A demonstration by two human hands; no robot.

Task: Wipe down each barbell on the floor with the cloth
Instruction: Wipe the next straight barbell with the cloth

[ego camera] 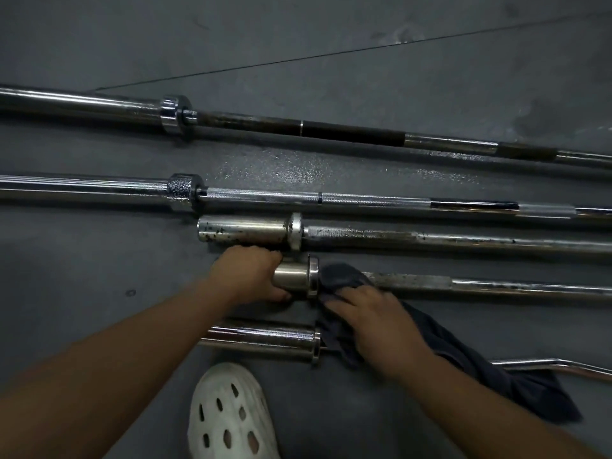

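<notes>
Gripping the barbell's end sleeve, the left hand steadies it on the floor. The right hand clasps the cloth against the shaft beside the collar. The bar runs rightward, so the right hand seems best placed to wipe along it.

White perforated clog on grey floor

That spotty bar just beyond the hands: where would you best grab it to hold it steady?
Probably its thick end sleeve, from above, wrapping over the top. It lies flat on the floor, and the collar would stop a grip sliding inward. The left hand holds the next bar likewise.
</notes>
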